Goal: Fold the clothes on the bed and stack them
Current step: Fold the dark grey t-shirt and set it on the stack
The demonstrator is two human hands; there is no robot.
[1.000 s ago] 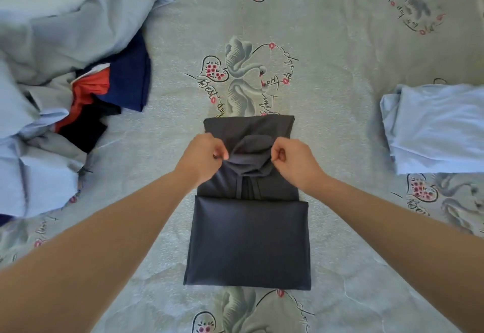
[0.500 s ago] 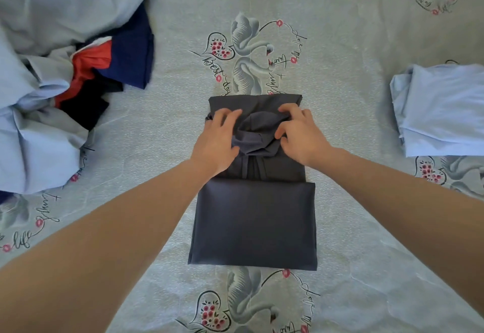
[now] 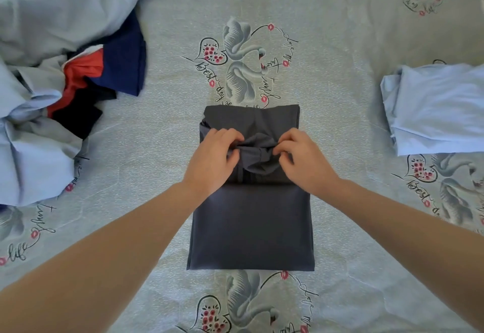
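Note:
A dark grey garment (image 3: 251,228) lies folded into a rectangle in the middle of the bed, its near half folded flat over the rest. On its far half a bunched hood-like part (image 3: 258,153) stands up. My left hand (image 3: 213,159) pinches the left side of that bunch with curled fingers and thumb. My right hand (image 3: 305,161) pinches its right side the same way. Both hands rest on the garment.
A loose pile of pale blue, navy, red and black clothes (image 3: 52,83) lies at the left. A folded pale blue garment (image 3: 437,107) sits at the right edge. The bedsheet (image 3: 327,44) is pale with swan and heart prints.
My hands spread flat over the far half half a second ago; now their fingers are curled again and pinch the bunched part between them.

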